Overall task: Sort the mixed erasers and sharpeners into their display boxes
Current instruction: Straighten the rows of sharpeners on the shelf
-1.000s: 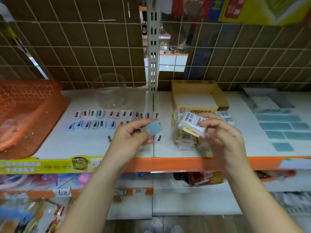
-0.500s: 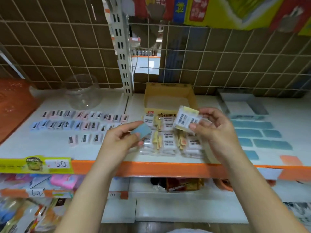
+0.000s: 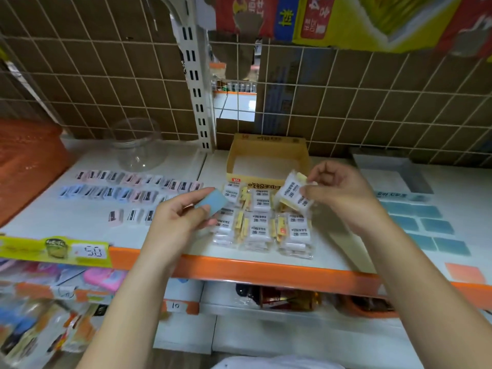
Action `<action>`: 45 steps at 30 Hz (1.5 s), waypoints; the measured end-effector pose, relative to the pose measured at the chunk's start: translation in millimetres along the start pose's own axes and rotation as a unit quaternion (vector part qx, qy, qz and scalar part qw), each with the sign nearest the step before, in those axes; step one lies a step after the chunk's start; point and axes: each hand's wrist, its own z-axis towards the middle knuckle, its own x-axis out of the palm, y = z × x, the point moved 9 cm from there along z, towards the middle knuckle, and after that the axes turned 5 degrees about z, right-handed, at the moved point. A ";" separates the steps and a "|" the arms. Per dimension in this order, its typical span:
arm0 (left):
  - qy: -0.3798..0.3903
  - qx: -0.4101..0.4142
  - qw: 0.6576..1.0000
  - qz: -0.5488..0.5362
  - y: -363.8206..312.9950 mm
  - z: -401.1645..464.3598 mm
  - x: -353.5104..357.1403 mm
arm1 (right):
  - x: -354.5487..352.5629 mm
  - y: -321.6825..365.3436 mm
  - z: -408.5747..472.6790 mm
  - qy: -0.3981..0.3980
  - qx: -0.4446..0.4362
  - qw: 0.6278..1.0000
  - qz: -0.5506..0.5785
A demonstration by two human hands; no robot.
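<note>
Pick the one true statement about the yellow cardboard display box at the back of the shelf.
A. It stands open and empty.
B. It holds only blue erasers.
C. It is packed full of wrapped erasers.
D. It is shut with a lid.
A: the yellow cardboard display box shows a bare white floor, while the wrapped erasers lie stacked on the shelf in front of it.

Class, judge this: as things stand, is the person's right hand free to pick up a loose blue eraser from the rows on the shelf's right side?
Probably not yet: the right hand already pinches wrapped white 2B erasers. The flat blue erasers lie uncovered nearby.
</note>
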 end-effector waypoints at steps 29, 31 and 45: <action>0.006 -0.017 1.000 -0.016 15.9 9.6 -14.8 | 73.8 -22.4 48.7 0.154 0.022 0.892 -0.425; 0.008 -0.012 0.999 -0.029 14.3 9.9 -14.0 | 73.1 -22.1 47.4 0.150 0.008 0.865 -0.479; 0.132 0.052 0.990 -0.019 -17.0 -9.7 63.7 | 51.3 8.9 -35.0 0.100 0.010 0.994 -0.035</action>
